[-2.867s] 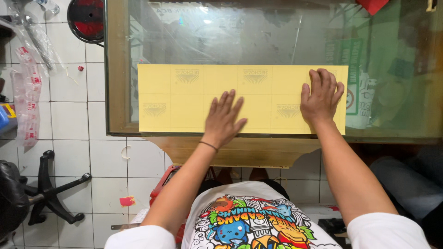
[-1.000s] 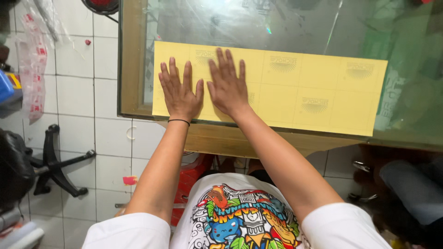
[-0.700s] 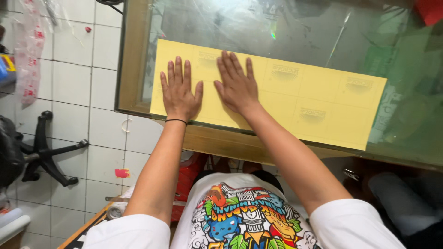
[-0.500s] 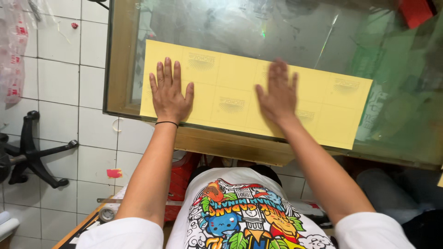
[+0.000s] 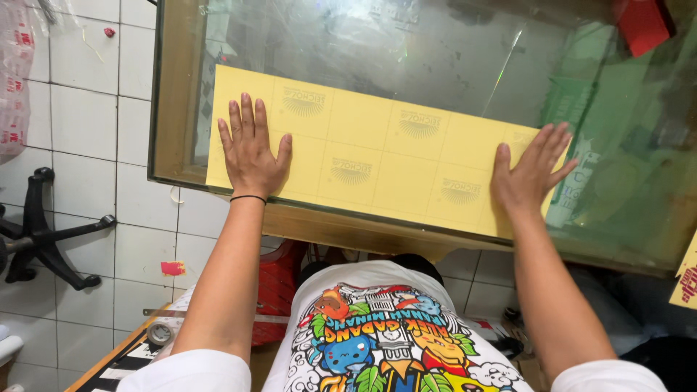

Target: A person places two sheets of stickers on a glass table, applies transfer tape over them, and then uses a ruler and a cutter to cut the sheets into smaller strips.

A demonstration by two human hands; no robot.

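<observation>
The sheet (image 5: pixel 377 156) is pale yellow with a faint grid of squares, each bearing a small grey fan-like mark. Beneath it the glass bench (image 5: pixel 435 58) shows greenish, framed in tan wood. Below the sheet, white floor tiles (image 5: pixel 87 123) and a black chair base (image 5: pixel 43 239).

Both arms reach forward, hands well apart.
The left hand (image 5: pixel 250 149) lies flat, palm down, fingers together; the right hand (image 5: pixel 528 178) seems flat too, fingers spread, thumb out.
</observation>
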